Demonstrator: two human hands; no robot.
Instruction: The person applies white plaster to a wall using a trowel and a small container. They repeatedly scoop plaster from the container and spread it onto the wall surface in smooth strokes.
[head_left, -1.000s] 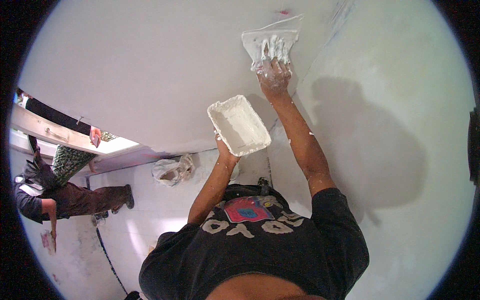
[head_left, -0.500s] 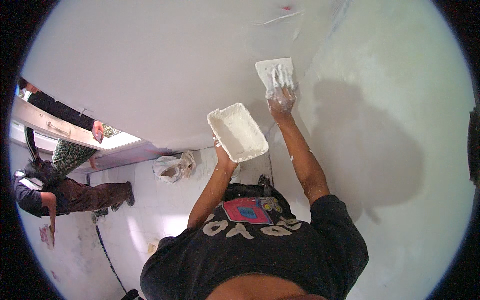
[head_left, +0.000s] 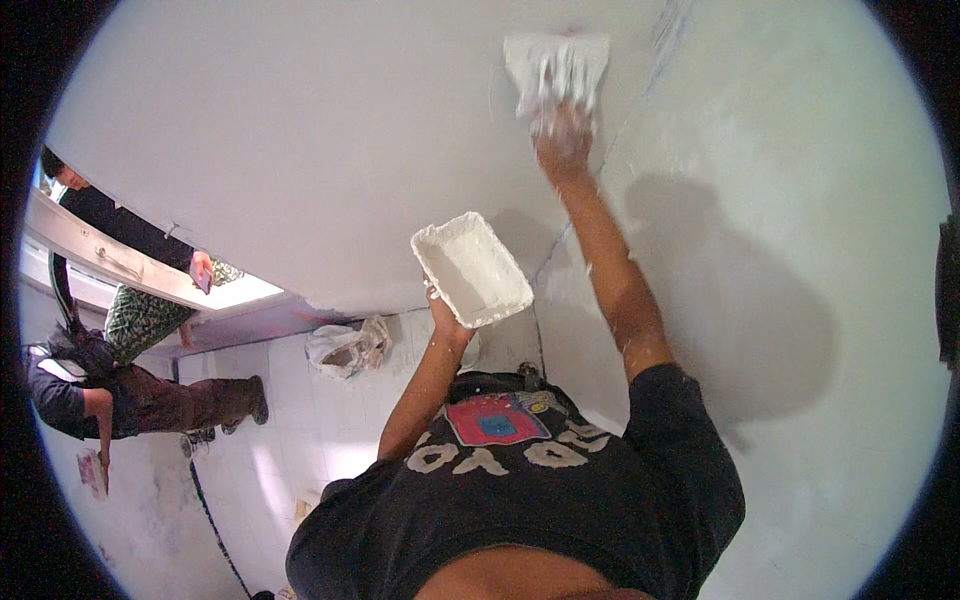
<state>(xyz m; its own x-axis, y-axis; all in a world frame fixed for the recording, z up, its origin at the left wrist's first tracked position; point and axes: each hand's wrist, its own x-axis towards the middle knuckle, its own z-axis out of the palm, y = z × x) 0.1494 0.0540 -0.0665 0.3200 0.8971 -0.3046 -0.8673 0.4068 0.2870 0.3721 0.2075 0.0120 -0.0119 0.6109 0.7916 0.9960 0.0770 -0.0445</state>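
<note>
My right hand grips a wide, putty-covered spreader against the pale wall, near the seam with a lighter surface on the right. Motion blurs the fingers and the blade. Lower and to the left, my left hand holds a rectangular white tub coated inside with white putty; most of its fingers are behind the tub.
At the left, a person in dark clothes stands on the white tiled floor, beside a bright opening with another person in it. A crumpled plastic bag lies on the floor near the wall's foot.
My right hand and the spreader moved down, then swept back up along the wall since half a second ago. The tub in my left hand has shifted slightly down and left.
</note>
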